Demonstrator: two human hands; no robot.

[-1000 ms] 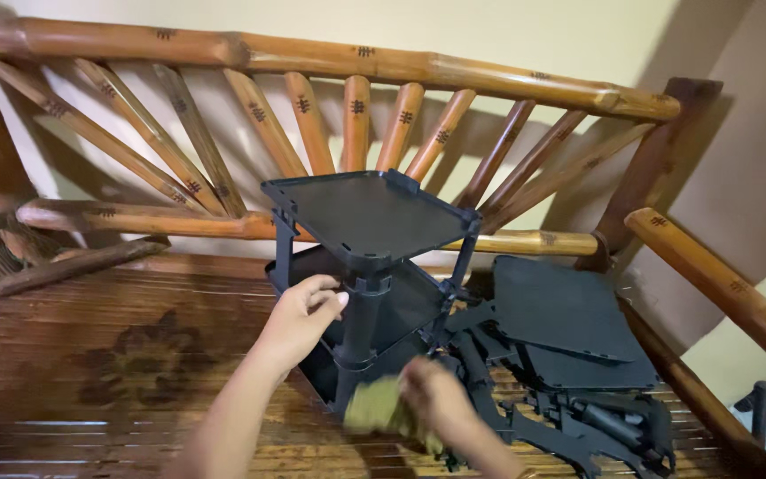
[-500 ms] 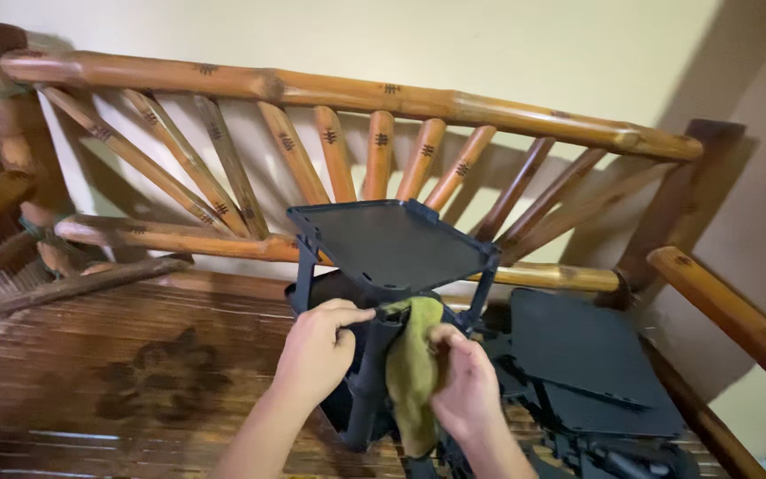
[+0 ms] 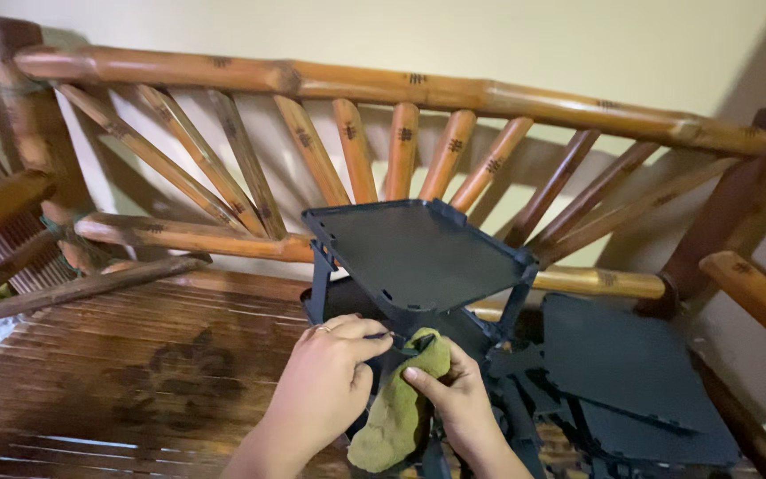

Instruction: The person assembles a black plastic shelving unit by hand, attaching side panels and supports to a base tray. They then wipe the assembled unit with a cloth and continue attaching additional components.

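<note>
Work in hand, as judged from the head view: wiping down a black plastic shelf rack (image 3: 418, 253) that stands on the slatted seat of a bamboo bench (image 3: 135, 355). The stage appears to be the frame just beneath the top tray. The tray surface itself is not being touched.

Left hand (image 3: 325, 386): fingers curled in tight, with thumb and forefinger closed on a thin black edge of the rack frame below the tray's front corner. It looks like a steadying grip. The palm side is hidden, so how much of the frame it encloses cannot be told.

Right hand (image 3: 458, 404): closed on an olive-green cloth (image 3: 396, 417). The thumb presses the cloth's upper fold against the frame and the other fingers are wrapped behind it, out of sight. The cloth bunches at the top between the two hands and hangs down slack in front of the rack's central post, its lower end near the bottom of the picture.

Position of the rack relative to the fingers: the top tray sits above and just beyond both sets of fingertips, tilted slightly toward the camera. The contact point lies directly under its near edge, with both hands touching the frame there and nearly touching each other.

Judgement: any further stroke calls for the left grip to hold the light frame firm while the cloth is pressed along the narrow post, as the rack looks easy to tip.

Surroundings: loose black panels (image 3: 622, 364) lie flat on the seat to the right, apart from the hands. The bench backrest (image 3: 401, 89) stands behind.
</note>
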